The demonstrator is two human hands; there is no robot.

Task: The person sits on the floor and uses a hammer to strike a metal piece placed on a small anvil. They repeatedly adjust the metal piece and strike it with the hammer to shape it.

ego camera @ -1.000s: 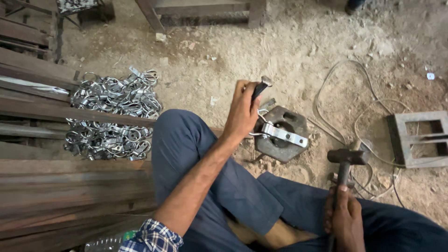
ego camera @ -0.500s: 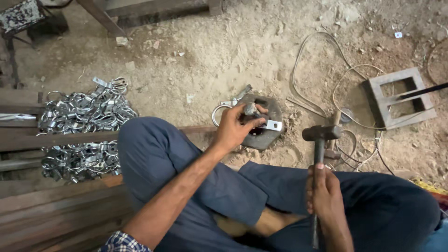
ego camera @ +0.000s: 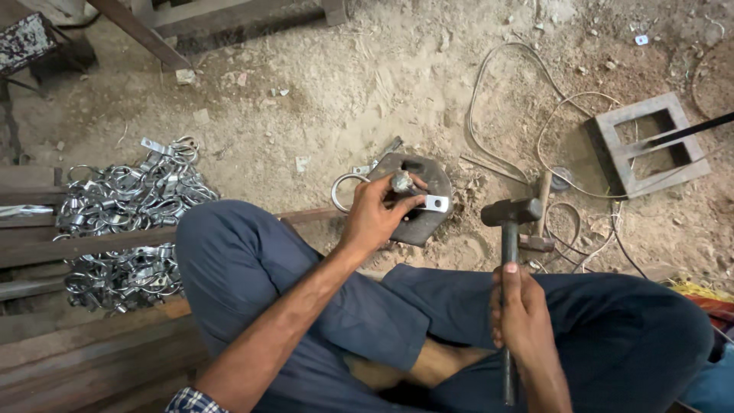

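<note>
My left hand [ego camera: 376, 216] is pinching a metal clamp [ego camera: 419, 200] against the iron block [ego camera: 428, 222] mid-frame; my right hand [ego camera: 521, 315] is gripping a hammer [ego camera: 510, 218] at lower right.

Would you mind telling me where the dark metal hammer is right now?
In the head view, the dark metal hammer is right of centre, held upright by the right hand, its head just right of the dark metal block on the ground.
</note>
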